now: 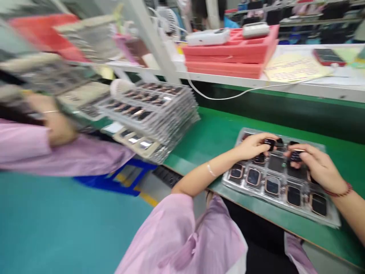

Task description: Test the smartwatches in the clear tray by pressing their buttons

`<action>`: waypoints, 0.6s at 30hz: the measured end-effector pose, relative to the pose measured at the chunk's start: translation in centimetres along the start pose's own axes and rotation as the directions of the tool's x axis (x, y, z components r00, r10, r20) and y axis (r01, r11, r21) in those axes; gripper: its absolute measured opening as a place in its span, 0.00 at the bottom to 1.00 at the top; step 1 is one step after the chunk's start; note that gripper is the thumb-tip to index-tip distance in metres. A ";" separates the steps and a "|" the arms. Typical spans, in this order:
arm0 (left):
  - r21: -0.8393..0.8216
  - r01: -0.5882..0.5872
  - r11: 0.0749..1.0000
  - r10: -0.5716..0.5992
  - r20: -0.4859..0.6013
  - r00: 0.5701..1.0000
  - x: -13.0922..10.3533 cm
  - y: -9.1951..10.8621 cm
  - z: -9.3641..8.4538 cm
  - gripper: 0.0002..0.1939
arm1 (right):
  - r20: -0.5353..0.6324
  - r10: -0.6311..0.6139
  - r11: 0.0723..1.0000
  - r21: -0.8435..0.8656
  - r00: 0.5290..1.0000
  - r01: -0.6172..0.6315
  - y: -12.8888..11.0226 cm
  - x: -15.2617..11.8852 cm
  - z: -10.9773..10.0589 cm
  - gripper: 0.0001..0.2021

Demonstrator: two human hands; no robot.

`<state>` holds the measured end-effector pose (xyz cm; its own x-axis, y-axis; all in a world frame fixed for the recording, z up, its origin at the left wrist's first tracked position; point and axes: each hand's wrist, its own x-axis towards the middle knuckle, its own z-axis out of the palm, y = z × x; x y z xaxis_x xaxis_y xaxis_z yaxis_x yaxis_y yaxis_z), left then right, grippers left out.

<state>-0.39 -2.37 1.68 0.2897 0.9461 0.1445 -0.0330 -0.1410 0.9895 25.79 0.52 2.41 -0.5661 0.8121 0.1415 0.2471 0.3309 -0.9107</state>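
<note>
A clear plastic tray (234,184) lies on the green table at the right, its compartments holding several dark watch faces with rose-gold rims. Over its back row, my left hand (254,146) pinches one dark watch face (269,143) between thumb and fingers. Farther right, my right hand (322,163) grips another watch face (297,155) above the tray. The two hands are a short gap apart. Between and below them a dark compartment shows without a watch face. The front row holds several watch faces lying flat, such as one (272,185) near the middle.
A tall stack of filled clear trays (176,118) stands left of the tray. Behind is a white shelf (302,86) with red foam boxes (225,57), a phone (329,57), papers and a hanging white cable. A blurred co-worker's arm (58,125) is at the left, above a blue stool (125,179).
</note>
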 end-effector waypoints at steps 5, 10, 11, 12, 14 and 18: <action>-0.033 -0.036 0.999 0.037 0.013 0.999 0.4 -0.4 0.1 0.28 | 0.013 -0.069 0.994 0.082 0.998 0.068 -0.7 1.3 0.4 0.20; -0.005 -0.033 0.999 0.033 0.019 0.999 0.2 0.3 0.4 0.29 | 0.032 -0.085 0.992 0.092 0.996 0.081 -0.3 0.9 0.5 0.20; 0.006 -0.033 0.999 0.033 0.015 0.999 0.2 0.3 0.4 0.29 | 0.029 -0.087 0.992 0.095 0.996 0.084 -0.4 0.8 0.4 0.20; 0.014 -0.026 1.000 0.026 0.013 1.000 0.2 0.4 0.4 0.29 | 0.025 -0.085 0.992 0.099 0.996 0.082 -0.5 0.8 0.4 0.20; 0.023 0.012 1.000 -0.013 0.020 1.000 0.2 0.5 0.3 0.26 | 0.019 -0.072 0.992 0.106 0.997 0.069 -0.7 0.8 0.3 0.17; 0.040 0.079 0.996 -0.080 0.027 0.996 0.1 0.7 0.3 0.19 | 0.003 -0.036 0.993 0.114 0.999 0.036 -0.6 0.8 0.2 0.12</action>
<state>-0.14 -2.48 2.42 0.3169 0.9463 0.0645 0.0284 -0.0774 0.9966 25.04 0.90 3.04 -0.5767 0.7984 0.1734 0.1354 0.3027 -0.9434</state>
